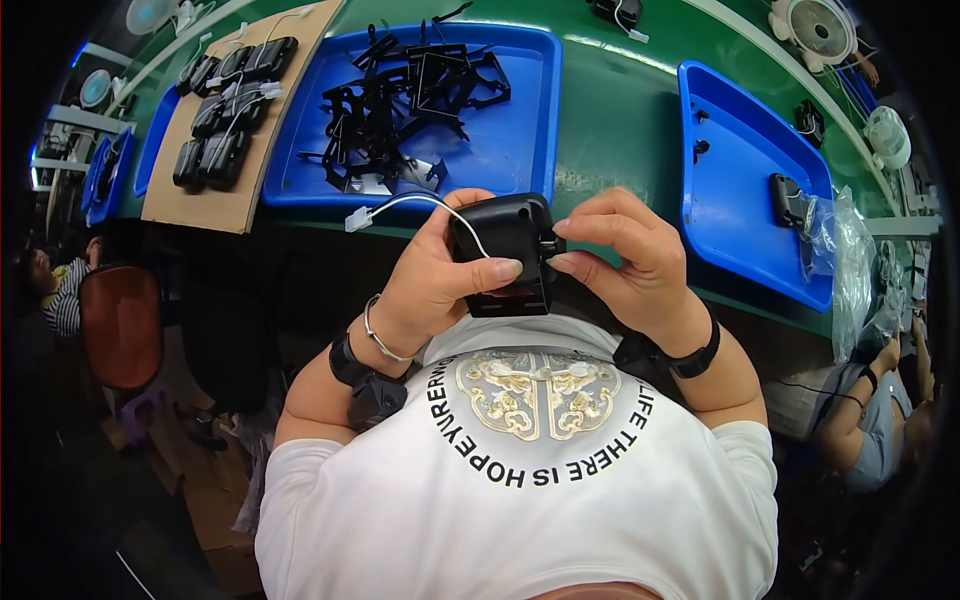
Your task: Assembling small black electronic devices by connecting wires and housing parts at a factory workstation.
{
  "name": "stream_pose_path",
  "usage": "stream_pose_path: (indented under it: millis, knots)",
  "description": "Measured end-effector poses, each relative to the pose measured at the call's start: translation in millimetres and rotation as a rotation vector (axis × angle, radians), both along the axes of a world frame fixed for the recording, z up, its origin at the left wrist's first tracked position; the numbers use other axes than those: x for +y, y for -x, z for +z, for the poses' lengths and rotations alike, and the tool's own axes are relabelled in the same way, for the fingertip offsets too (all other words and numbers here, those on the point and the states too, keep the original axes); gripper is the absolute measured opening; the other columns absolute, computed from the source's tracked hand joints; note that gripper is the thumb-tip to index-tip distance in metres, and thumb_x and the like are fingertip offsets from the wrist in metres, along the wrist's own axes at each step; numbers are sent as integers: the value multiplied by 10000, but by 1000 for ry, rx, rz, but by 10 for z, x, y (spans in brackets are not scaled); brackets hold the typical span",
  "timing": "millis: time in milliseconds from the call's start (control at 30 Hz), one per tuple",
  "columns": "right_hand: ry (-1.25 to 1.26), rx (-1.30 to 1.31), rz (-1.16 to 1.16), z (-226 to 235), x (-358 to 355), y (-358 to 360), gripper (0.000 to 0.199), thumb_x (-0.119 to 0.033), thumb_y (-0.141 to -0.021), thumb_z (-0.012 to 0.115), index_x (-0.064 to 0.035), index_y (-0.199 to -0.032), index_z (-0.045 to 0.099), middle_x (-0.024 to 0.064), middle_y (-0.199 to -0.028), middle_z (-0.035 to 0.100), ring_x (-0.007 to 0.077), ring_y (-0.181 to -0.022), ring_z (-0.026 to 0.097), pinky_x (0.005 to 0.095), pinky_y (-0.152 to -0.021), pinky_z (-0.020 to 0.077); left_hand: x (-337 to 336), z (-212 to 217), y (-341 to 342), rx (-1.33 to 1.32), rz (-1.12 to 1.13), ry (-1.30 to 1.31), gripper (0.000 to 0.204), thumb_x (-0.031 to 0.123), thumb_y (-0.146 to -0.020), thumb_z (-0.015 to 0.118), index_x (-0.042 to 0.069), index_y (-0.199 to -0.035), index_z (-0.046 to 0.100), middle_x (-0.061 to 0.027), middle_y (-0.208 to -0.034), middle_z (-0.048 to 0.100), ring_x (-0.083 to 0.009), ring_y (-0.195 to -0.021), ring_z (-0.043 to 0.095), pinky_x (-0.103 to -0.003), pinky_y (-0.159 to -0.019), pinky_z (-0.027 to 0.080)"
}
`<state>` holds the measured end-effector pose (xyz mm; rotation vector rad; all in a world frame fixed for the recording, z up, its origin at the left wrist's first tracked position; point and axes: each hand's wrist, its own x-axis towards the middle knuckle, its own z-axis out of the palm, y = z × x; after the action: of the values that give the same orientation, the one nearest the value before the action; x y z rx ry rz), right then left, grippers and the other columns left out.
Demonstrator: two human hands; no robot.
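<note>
My left hand (432, 275) grips a black plastic housing (505, 240) in front of my chest, thumb across its face. A white wire (430, 203) with a white connector runs from the housing out to the left. My right hand (625, 260) pinches a small black part at the housing's right edge with thumb and forefinger. Both wrists wear black bands; the left also has a thin silver bracelet.
A blue tray (520, 150) holds several loose black plastic frames. A second blue tray (730, 200) at the right holds a few black pieces. A cardboard sheet (215, 200) carries several finished black housings. Other people sit at the left and right edges, and a brown chair (120, 325) stands to the left.
</note>
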<state>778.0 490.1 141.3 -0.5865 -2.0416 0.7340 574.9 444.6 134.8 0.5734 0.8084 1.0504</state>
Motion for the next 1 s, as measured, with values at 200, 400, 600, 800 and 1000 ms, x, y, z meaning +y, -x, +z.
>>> stream_pose_path:
  millis: [200,400,600,800,1000]
  knots:
    - [-5,-94,-20,41,-10,-1,259,-18,-662,733,-27,-894,618,95,-811,596,213,-683,561,276,-567,443,-20,-18,-27,23,15,-36,563,-50,-704,695,51,-1155,374,-95,-1031,534,-174,-929,578,-315,-783,533]
    - [-13,-98,-72,1,-13,9,194,-83,-703,717,-23,-850,605,96,-770,588,217,-659,551,286,-547,430,2,-48,-43,77,3,-64,595,-29,-693,700,64,-1173,362,-90,-1037,535,-177,-936,578,-323,-801,528]
    - [-5,-172,-113,-84,42,12,228,-217,-815,633,-6,-776,557,86,-679,536,229,-602,504,296,-525,390,42,-94,-23,275,-36,-238,604,-25,-682,708,74,-1170,366,-88,-1042,536,-170,-948,569,-314,-817,511]
    - [171,-122,-96,-145,26,3,286,-259,-858,585,2,-751,537,77,-660,496,218,-584,464,290,-530,369,35,-16,-130,178,34,-190,552,13,-709,716,39,-1133,364,-80,-992,548,-133,-889,581,-255,-760,516]
    - [219,-55,-44,-94,100,-5,291,-254,-867,580,3,-743,525,74,-681,485,186,-600,451,273,-546,364,87,-22,-98,222,19,-217,546,16,-714,713,36,-1134,364,-82,-995,548,-134,-887,583,-261,-759,520]
